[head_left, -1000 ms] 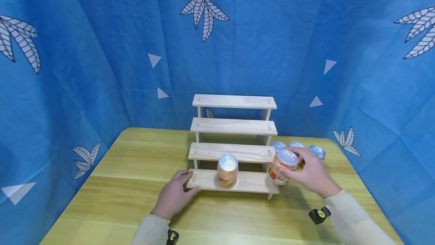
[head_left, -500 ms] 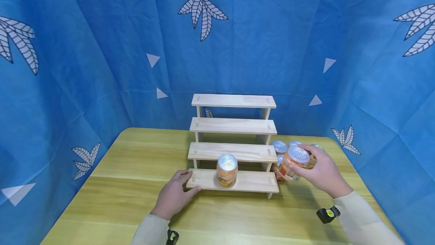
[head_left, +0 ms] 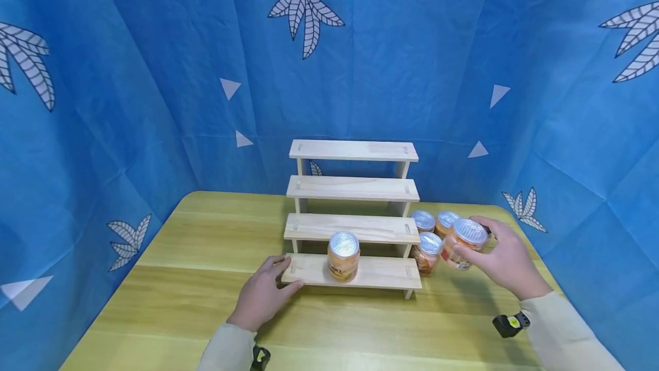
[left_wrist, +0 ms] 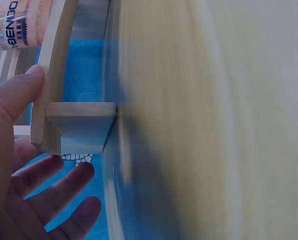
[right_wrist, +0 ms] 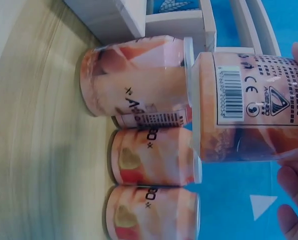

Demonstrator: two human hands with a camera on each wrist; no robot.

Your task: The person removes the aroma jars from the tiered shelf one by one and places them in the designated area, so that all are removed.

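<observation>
My right hand grips an orange-labelled can with a silver lid, upright and raised off the table, right of the shelf. A barcode shows on this can in the right wrist view, above the level of the standing cans. At the lowest board's left end my left hand holds the wooden tiered display shelf. In the left wrist view its thumb presses the board while the other fingers extend past its end. A similar can stands near the middle of that lowest board.
Several more cans stand on the wooden table, by the shelf's right side. The closest is a can beside the lowest steps; another can is farther back. Blue patterned cloth surrounds the table's back and sides.
The right hand has moved rightward with its can, away from the shelf's right end. A standing can it was covering now shows. My left hand has stayed on the shelf.
</observation>
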